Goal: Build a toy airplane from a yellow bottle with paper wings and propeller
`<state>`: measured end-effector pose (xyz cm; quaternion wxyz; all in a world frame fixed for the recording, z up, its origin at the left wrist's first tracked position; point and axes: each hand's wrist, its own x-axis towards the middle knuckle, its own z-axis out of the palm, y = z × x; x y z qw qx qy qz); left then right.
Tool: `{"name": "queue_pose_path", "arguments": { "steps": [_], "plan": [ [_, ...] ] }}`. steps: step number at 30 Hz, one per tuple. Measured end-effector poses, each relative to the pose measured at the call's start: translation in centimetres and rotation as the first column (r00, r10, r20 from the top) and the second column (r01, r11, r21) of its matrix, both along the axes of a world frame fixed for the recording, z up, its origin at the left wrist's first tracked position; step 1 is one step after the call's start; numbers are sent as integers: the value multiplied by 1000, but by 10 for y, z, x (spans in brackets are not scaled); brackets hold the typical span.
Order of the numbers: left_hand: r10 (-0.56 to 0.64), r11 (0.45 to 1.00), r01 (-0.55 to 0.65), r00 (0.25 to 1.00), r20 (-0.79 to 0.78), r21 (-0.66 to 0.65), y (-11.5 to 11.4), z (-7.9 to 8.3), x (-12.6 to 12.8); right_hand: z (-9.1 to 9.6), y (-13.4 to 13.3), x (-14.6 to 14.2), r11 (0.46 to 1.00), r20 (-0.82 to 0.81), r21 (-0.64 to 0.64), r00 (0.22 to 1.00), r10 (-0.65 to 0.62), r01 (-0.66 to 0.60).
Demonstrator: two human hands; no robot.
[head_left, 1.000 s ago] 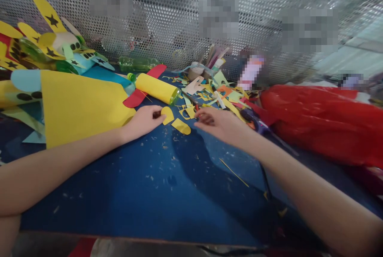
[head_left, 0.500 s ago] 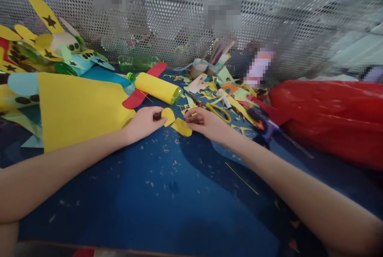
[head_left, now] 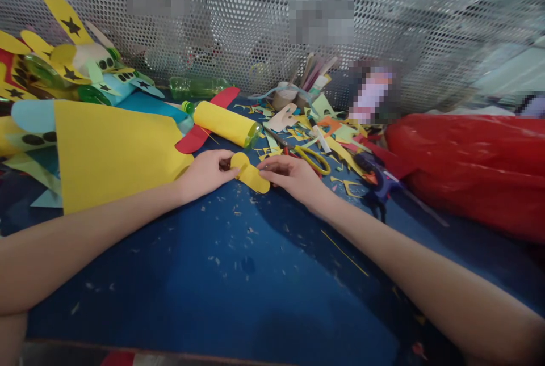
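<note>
Between thumb and fingers, my left hand (head_left: 206, 174) pinches a small rounded piece of yellow paper (head_left: 239, 160). My right hand (head_left: 298, 177) is closed on the edge of a second yellow paper piece (head_left: 257, 181), rounded at its lower end. The two pieces meet or overlap end to end; I cannot tell which. Just beyond the hands lies a green plastic bottle wrapped in yellow paper (head_left: 225, 123), with red paper wings (head_left: 193, 139). Scissors with yellow handles (head_left: 315, 162) rest behind my right hand.
A large yellow sheet (head_left: 114, 156) lies left, beside bottle airplanes (head_left: 91, 68). Paper scraps (head_left: 336, 133) and a blue glue gun (head_left: 378, 181) sit to the right, near a red plastic bag (head_left: 468, 173). Perforated silvery sheeting (head_left: 247, 25) stands behind the blue table (head_left: 204, 286).
The right yellow piece has moved up and left against the piece in my left hand, closing the gap. My right fingers have drawn together on its edge.
</note>
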<state>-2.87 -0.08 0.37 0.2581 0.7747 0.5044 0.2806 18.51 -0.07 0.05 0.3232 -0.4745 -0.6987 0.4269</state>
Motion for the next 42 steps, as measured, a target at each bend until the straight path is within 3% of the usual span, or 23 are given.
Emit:
{"name": "queue_pose_path", "arguments": {
  "steps": [3, 10, 28, 42],
  "plan": [
    [-16, 1000, 16, 1000, 11, -20, 0, 1, 0, 0, -2, -1, 1000, 34, 14, 999, 2, -2],
    [8, 1000, -8, 999, -32, -14, 1, 2, 1, -2, -2, -1, 1000, -54, -16, 998, -14, 13],
    [5, 999, -6, 999, -33, -37, 0, 2, 1, 4, 0, -4, 1000, 170, 9, 985, 11, -13],
    [27, 999, -29, 998, -56, -35, 0, 2, 2, 11, -2, -8, 1000, 255, 25, 967, -21, 15]
  ]
}}
